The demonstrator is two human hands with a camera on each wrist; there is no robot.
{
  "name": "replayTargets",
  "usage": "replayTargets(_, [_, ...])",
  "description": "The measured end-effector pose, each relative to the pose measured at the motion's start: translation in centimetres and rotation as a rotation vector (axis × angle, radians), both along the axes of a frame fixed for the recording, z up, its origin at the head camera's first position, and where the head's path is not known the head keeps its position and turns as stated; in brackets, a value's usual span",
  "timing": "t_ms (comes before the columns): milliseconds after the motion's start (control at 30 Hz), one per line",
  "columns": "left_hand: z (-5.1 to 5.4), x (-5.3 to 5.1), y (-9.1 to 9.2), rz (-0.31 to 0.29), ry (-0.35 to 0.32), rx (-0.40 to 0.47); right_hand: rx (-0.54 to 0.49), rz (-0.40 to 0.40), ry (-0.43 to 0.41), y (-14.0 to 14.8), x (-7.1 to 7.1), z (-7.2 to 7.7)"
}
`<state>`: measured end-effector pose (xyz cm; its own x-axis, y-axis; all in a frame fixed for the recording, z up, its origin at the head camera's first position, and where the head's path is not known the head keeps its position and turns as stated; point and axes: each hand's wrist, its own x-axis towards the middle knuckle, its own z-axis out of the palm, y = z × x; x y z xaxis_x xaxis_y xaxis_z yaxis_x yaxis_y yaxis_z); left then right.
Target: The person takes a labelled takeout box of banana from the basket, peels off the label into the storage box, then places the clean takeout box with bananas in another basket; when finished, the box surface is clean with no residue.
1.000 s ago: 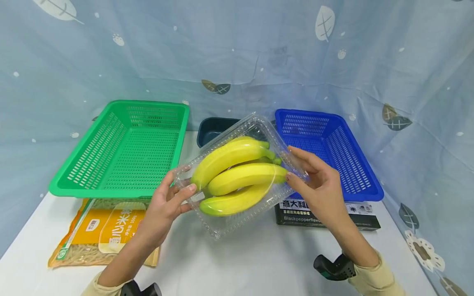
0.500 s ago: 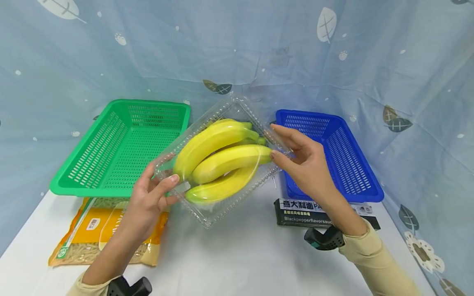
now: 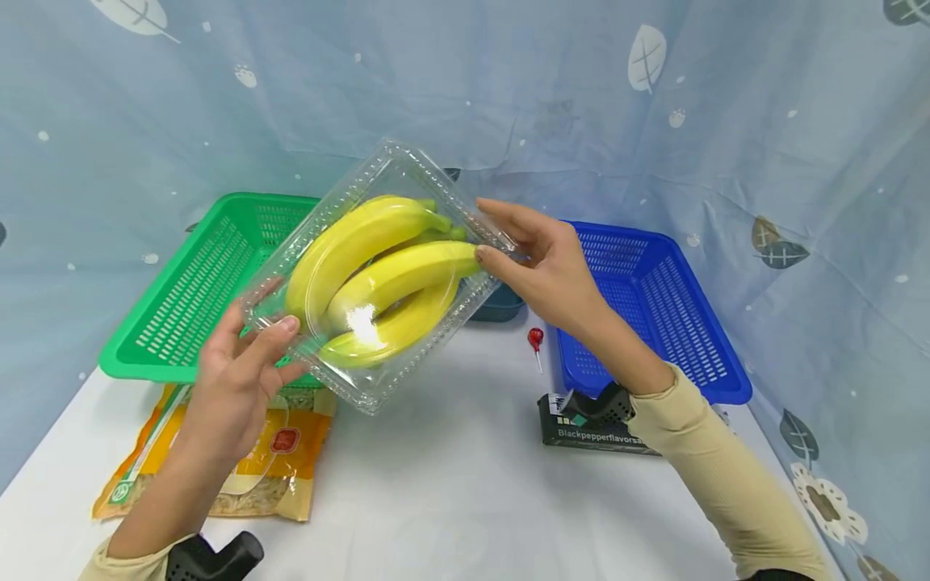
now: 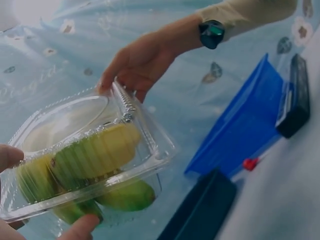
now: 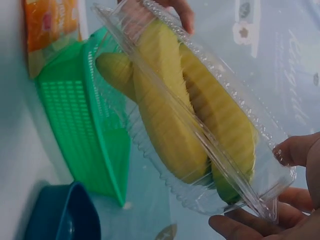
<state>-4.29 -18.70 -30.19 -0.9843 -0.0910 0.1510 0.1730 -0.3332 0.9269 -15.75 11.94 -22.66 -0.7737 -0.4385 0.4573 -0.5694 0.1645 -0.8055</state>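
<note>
Between both hands hangs a clear plastic clamshell box (image 3: 366,375) with several yellow bananas (image 3: 403,270) inside, tilted and held above the table. My left hand (image 3: 236,371) grips its lower left end, thumb on top and fingers beneath. At the upper right end my right hand (image 3: 548,262) pinches the rim between thumb and fingers. The box overlaps the right part of a green basket (image 3: 167,339) in the head view. In the right wrist view the bananas (image 5: 170,110) show through the box's side, and the lid looks closed.
A blue basket (image 3: 654,315) stands at the right, with a black pasta box (image 3: 592,436) before it. A red lollipop (image 3: 535,339) lies beside a dark teal container (image 3: 501,305). An orange pasta bag (image 3: 276,460) lies in front of the green basket.
Both hands have carried the box of bananas left and upward, from the middle toward the green basket. The lollipop and part of the dark teal container have come into sight behind it.
</note>
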Motion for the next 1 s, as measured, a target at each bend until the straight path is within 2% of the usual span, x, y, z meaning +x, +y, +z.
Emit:
replayTargets(233, [-0.2,-0.1,-2.8,-0.014,0.032,0.073,0.048,0.048,-0.006,-2.8,-1.6,0.9])
replayTargets(500, [-0.2,-0.3,-4.7,0.013,0.084,0.184,0.077,0.086,0.013,-5.8,-3.4,1.3])
replayTargets(667, [-0.5,-0.4,-6.0,0.042,0.045,0.248,0.124,0.072,0.012,-7.4,-4.4,1.5])
replayTargets(767, [-0.8,-0.5,-6.7,0.056,0.015,0.254,0.164,0.056,0.000,-8.3,-5.1,1.6])
replayTargets(1000, [-1.1,-0.9,-7.6,0.088,-0.007,0.235,0.282,0.033,0.016,-10.5,-6.8,1.3])
